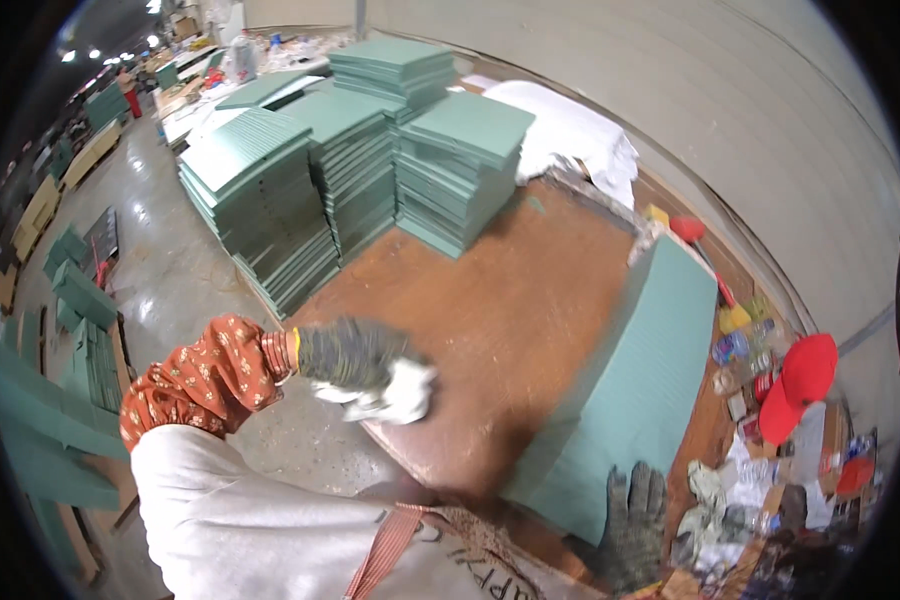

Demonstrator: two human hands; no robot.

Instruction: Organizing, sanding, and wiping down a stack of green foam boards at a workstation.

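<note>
On the far left, flat green boards lie about on the shiny grey floor. The left hand comes in from there, at the end of an orange sleeve with small pale flowers. It wears a fuzzy grey knit glove. The arm is bent at the elbow and the hand is held out level over the near edge of the brown wooden table. The fingers are closed around a soft, crumpled white cloth, which sits just above the table edge. Farther back on the table stand tall, neat stacks of thin green boards, square and flat, with a puffy white bundle behind them. To the right, one long green board with fine ridges lies on the table, a bit blurred. The right hand is in the same kind of grey glove. It is open with the fingers spread and pointing up, pressed flat on the near end of that board. It grips nothing. At the far right sit red round caps and a heap of small bottles and scraps.
</note>
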